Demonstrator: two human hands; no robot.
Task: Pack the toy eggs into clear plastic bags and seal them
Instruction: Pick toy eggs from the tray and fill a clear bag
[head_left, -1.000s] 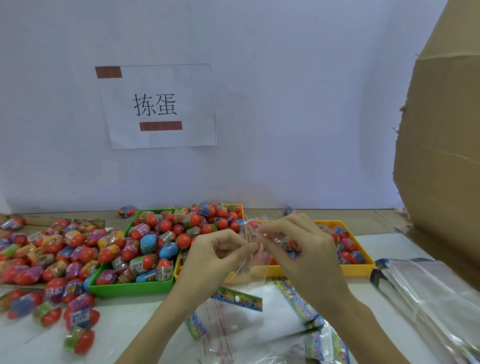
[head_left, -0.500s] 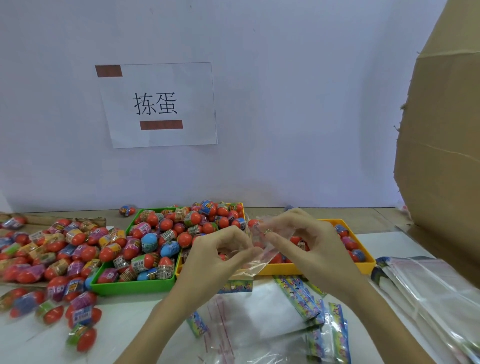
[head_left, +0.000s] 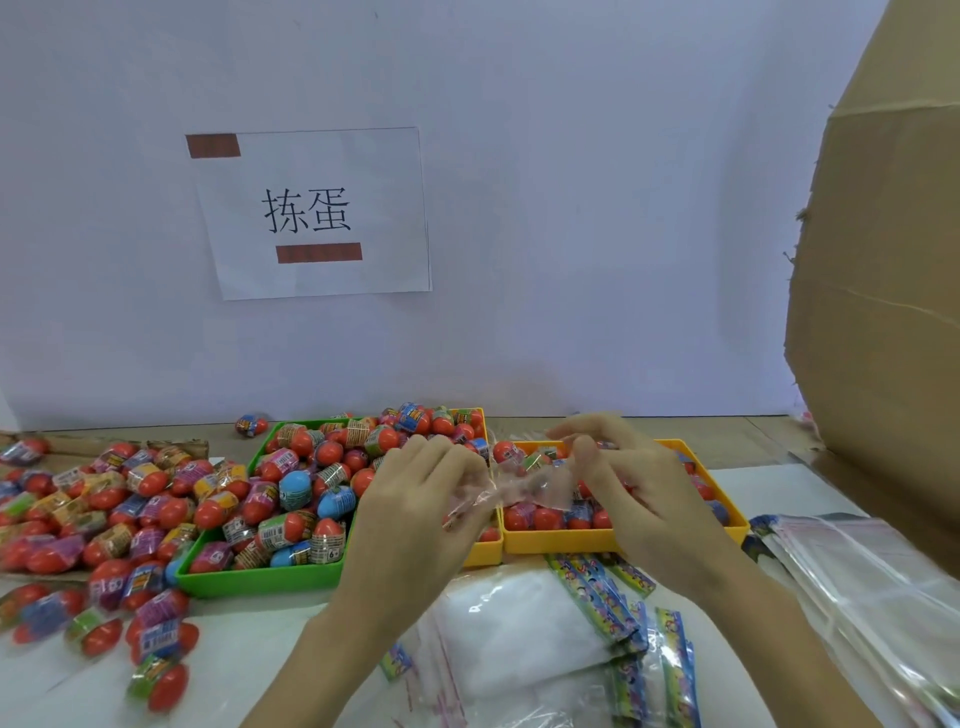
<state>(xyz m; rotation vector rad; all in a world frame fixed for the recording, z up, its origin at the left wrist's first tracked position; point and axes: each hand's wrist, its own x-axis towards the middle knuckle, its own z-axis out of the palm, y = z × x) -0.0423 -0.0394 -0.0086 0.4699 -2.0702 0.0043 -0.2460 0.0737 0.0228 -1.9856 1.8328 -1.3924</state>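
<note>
Both my hands hold one small clear plastic bag (head_left: 524, 491) stretched between them above the trays. My left hand (head_left: 415, 512) pinches its left end and my right hand (head_left: 631, 480) pinches its right end; the right fingers are blurred. The bag looks empty. Toy eggs with red halves and printed wrappers fill a green tray (head_left: 260, 577) and two yellow trays (head_left: 561, 540). More toy eggs (head_left: 109, 525) lie loose over the table at the left.
A pile of clear bags with colourful header strips (head_left: 524, 634) lies in front of me. Another stack of clear bags (head_left: 872, 582) is at the right. A brown cardboard box (head_left: 883, 312) rises at the right edge. A paper sign (head_left: 311, 213) hangs on the white wall.
My hands moved apart, pulling the clear bag out between them. The right hand shifted right and up a little; the left hand stayed over the tray edge.
</note>
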